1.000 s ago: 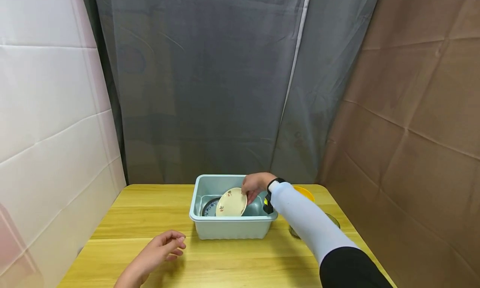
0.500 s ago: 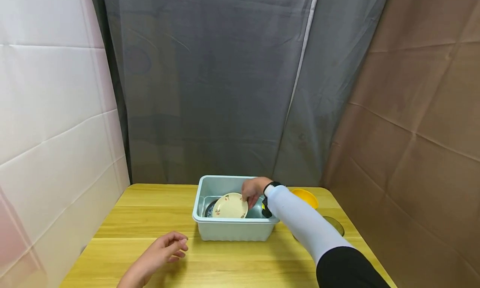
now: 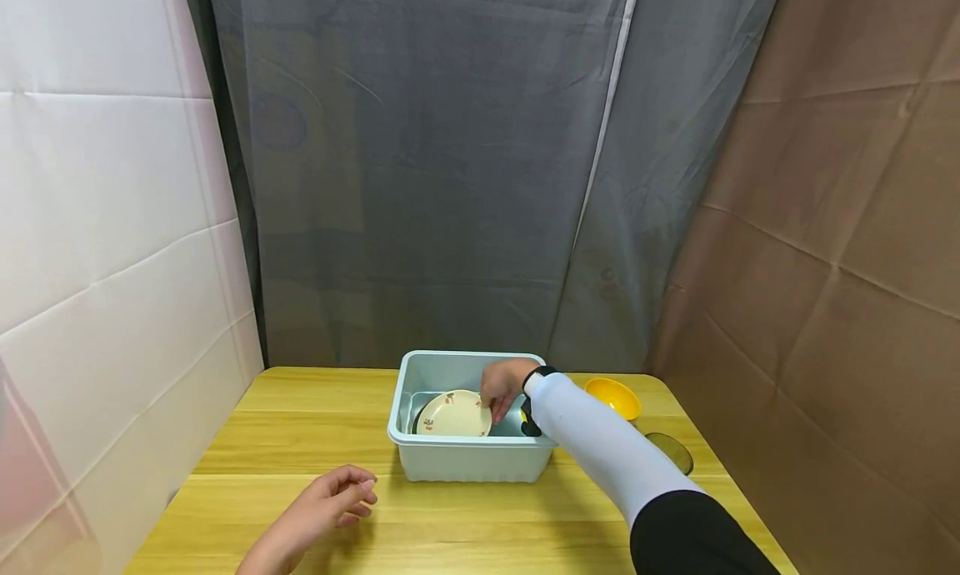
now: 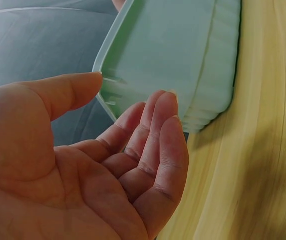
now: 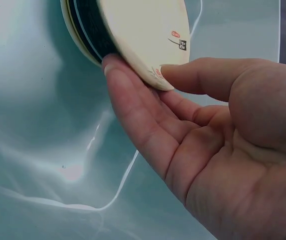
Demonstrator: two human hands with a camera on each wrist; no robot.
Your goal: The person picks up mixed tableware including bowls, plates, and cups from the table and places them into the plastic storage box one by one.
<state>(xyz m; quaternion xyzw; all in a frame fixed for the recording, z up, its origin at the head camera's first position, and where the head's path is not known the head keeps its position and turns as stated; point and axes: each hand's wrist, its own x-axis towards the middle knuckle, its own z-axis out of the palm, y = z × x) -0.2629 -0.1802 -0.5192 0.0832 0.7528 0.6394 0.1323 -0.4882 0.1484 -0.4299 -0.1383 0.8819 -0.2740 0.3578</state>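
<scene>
while the cream printed plate [image 3: 453,414] is sitting in the pale blue plastic tub [image 3: 442,371], the right hand [image 3: 504,383], nearer, is pinching the plate's right edge; the left hand [image 3: 333,500], outside, is hanging relaxed, holding nothing. the front wall [image 3: 471,460] is hiding the plate's near rim; a dark dish [image 5: 89,30] beneath is barely showing.

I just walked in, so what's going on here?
A person's right hand pinches the rim of a cream patterned plate inside a blue plastic bin, over a darker plate. The left hand holds nothing, apart from the bin. A yellow bowl and see-through green dish are on the wooden table, right of the bin.
</scene>
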